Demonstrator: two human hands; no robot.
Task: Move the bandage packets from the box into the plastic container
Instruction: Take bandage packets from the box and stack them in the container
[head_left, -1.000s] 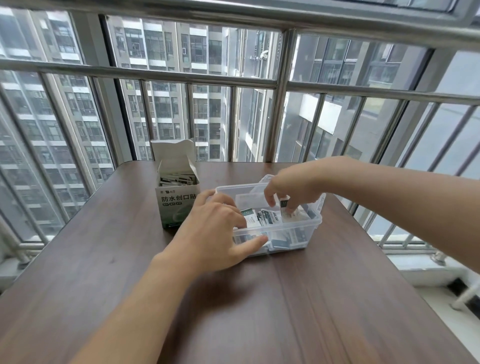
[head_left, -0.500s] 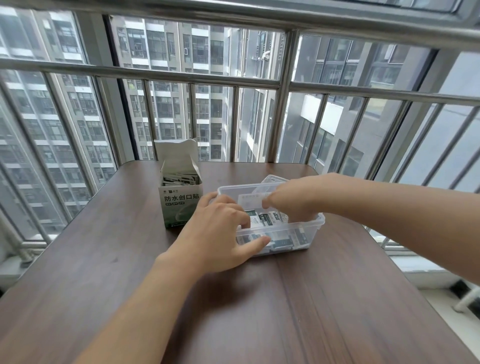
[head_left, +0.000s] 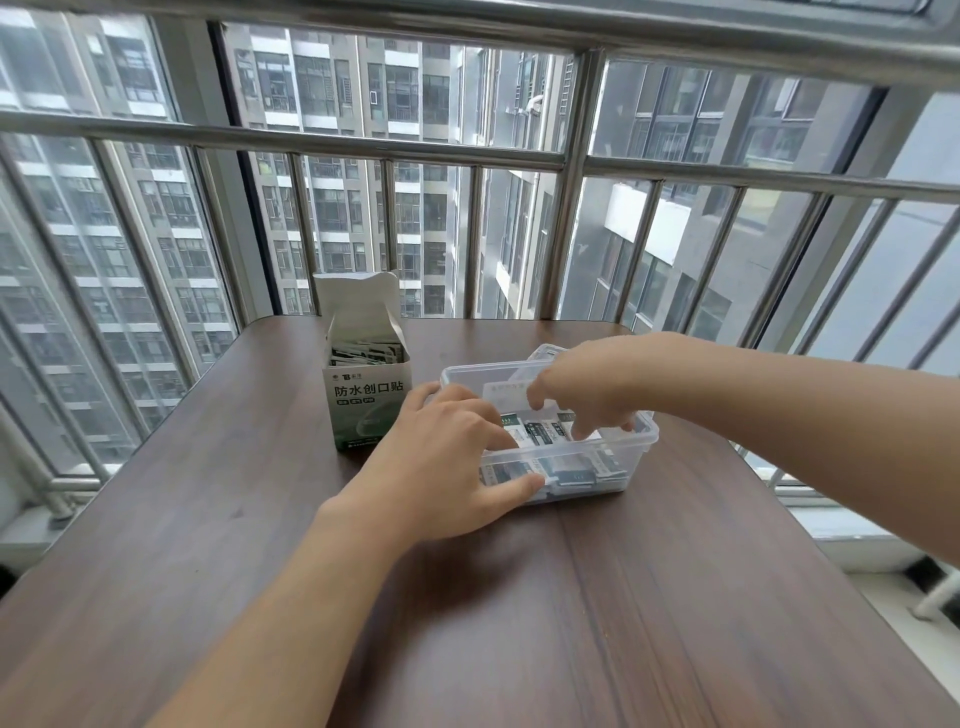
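Observation:
An open white-and-green bandage box (head_left: 363, 400) stands upright on the table, with several packets (head_left: 366, 353) showing in its top. Just to its right sits the clear plastic container (head_left: 647, 441), which holds several bandage packets (head_left: 540, 434). My left hand (head_left: 441, 467) grips the container's near-left corner, thumb against the front wall and fingers curled over the rim. My right hand (head_left: 587, 384) reaches in from the right, its fingers spread and pointing down onto the packets inside. I see no packet held between them.
The dark wooden table (head_left: 519, 623) stands against a metal window railing (head_left: 566, 234). A clear lid (head_left: 543, 353) peeks out behind the container. The table's right edge drops off close beside the container.
My right hand has dipped lower into the container and spread its fingers over the packets. My left hand has kept its hold on the container.

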